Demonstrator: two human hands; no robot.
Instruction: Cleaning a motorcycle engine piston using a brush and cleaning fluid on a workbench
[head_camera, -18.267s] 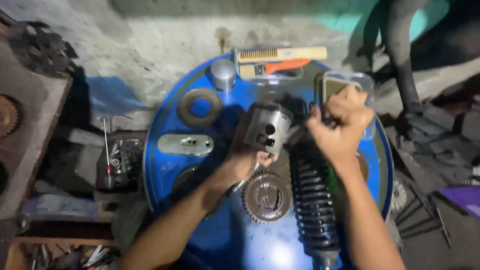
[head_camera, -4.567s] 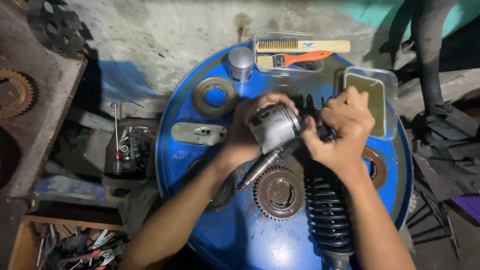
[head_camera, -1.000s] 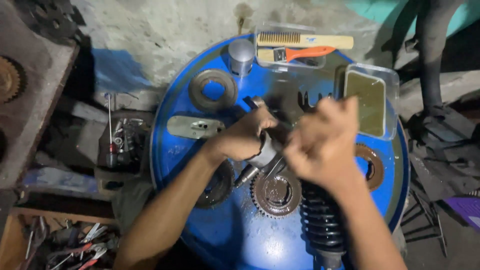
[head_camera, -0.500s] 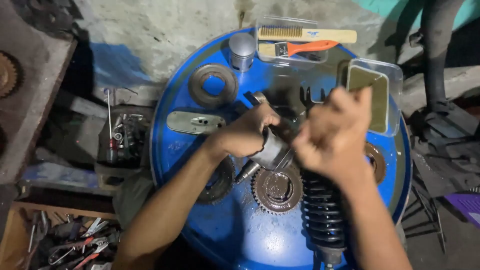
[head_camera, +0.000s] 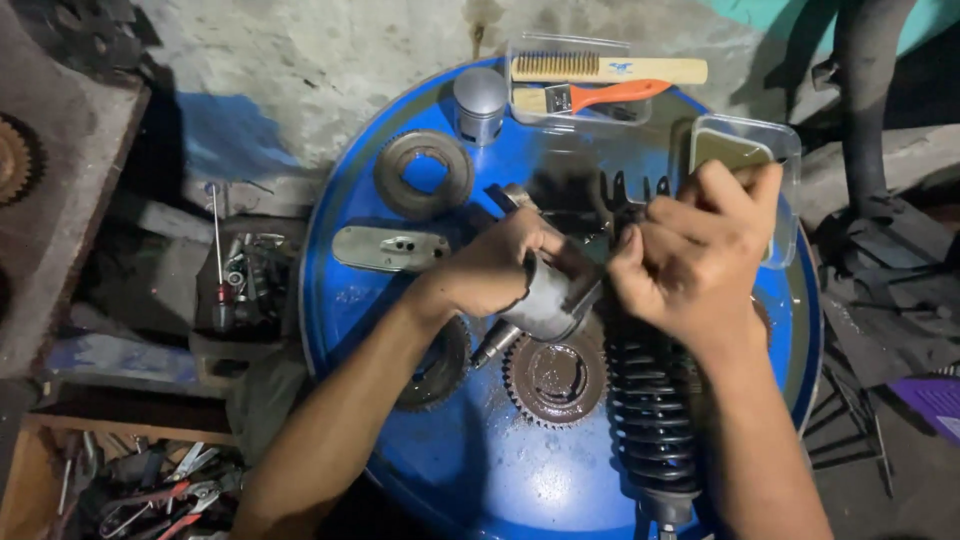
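Two brushes (head_camera: 608, 70) (head_camera: 590, 97), two toothed gears (head_camera: 548, 378) (head_camera: 437, 368), one flat ring (head_camera: 424, 173), one coil shock absorber (head_camera: 650, 420).

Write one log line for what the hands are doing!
left hand: holds piston | right hand: at piston's side | under: blue drum top, gear

Rough grey concrete floor (head_camera: 300, 60), stained, with a blue paint patch (head_camera: 235, 140) on it. Blue drum top (head_camera: 480, 470) serves as tabletop; light glares off its wet lower part. Wooden crate (head_camera: 110, 480) of mixed tools at lower left. Rusty sprocket (head_camera: 15, 160) on a dark slab at far left. Teal wall strip (head_camera: 800, 15) at top right. Dark scrap (head_camera: 880, 300) lies to the right, in shadow.
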